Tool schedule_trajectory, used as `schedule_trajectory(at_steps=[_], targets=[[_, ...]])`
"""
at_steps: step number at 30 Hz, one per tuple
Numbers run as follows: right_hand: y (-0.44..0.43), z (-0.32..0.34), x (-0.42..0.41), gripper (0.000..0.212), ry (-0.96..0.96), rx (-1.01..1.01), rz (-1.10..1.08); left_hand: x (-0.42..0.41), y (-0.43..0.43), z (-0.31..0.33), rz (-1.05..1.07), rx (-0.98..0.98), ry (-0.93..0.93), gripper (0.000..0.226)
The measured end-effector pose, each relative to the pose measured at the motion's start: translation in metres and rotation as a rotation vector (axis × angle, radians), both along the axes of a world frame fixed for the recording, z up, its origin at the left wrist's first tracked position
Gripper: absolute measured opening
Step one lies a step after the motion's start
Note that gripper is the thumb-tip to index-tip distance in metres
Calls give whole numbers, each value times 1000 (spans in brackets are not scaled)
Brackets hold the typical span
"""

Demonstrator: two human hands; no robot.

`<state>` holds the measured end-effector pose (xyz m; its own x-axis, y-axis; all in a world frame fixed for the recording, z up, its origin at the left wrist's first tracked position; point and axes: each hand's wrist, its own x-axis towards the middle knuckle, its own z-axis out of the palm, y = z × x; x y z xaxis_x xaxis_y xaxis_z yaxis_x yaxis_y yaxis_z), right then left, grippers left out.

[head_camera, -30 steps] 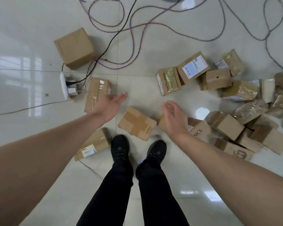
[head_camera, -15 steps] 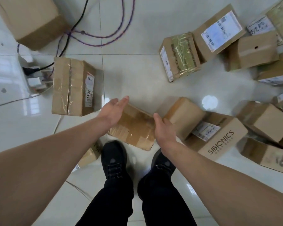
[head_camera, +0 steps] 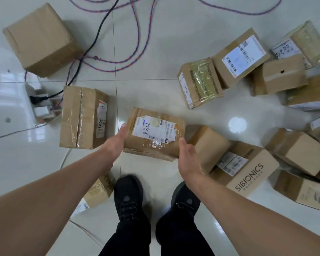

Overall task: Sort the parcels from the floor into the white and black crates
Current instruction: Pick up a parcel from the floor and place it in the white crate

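**Head view:** A person stands on a tiled floor [head_camera: 148, 89] strewn with cardboard parcels and takes up one brown parcel [head_camera: 153, 146] just ahead of the black shoes [head_camera: 127, 193]. Half a second earlier this parcel lay with only its taped face showing. Now it is turned label-up and held between the two hands.

The left hand [head_camera: 117, 140] presses its left side, thumb along the edge. The right hand [head_camera: 187, 157] meets the near right corner. Both palms look flat against the cardboard, with the fingers mostly hidden, so neither hand is seen curling round it. Whether the parcel is fully clear of the floor cannot be told.

The pick appears made and the carry to a crate is the likely next step. Neither the white nor the black crate is in view.

The parcel's white label [head_camera: 152, 129] carries a blue handwritten number, apparently "7766", beside print too blurred to read. To the right, a box [head_camera: 248, 174] reads "SIBIONICS". Farther back, a barcoded shipping label [head_camera: 243, 56] faces up, and a taped packet [head_camera: 284, 50] shows scrawled digits that cannot be made out. A power strip [head_camera: 40, 106] lies at left.
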<state>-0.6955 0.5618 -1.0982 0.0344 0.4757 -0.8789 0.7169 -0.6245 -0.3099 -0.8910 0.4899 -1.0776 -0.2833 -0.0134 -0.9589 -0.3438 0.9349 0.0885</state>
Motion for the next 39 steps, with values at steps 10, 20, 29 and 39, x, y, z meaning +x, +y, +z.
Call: schedule_trajectory(at_steps=[10, 20, 29, 39], targets=[[3, -5, -14, 73, 147, -19, -44, 10, 5, -14, -41, 127, 80, 65], [37, 135, -16, 66, 173, 117, -42, 0, 33, 122, -64, 249, 84, 113], [66, 346, 25, 62, 192, 252, -313, 26, 86, 340, -177, 392, 75, 70], [31, 537, 110, 58, 105, 473, -565, 93, 112, 520, -524, 636, 17, 57]])
